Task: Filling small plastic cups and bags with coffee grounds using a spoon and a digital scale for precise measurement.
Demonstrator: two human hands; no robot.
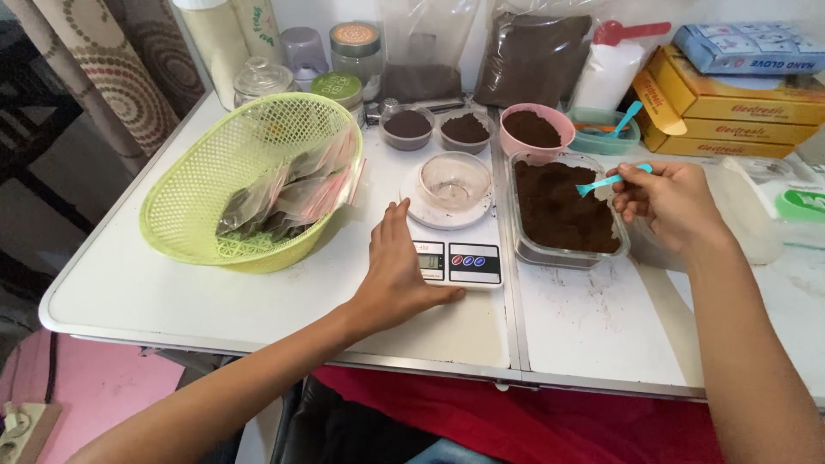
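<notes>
Right hand [675, 202] pinches turquoise spoon [612, 180] over clear tub [567, 251] of dark brown powder. Left hand [397, 273], fingers flat and together, rests beside kitchen scale [454, 260] carrying 1 empty clear bowl [453, 182]. Best approach, likely: small level scoops, tipped slowly, display unobstructed.
</notes>
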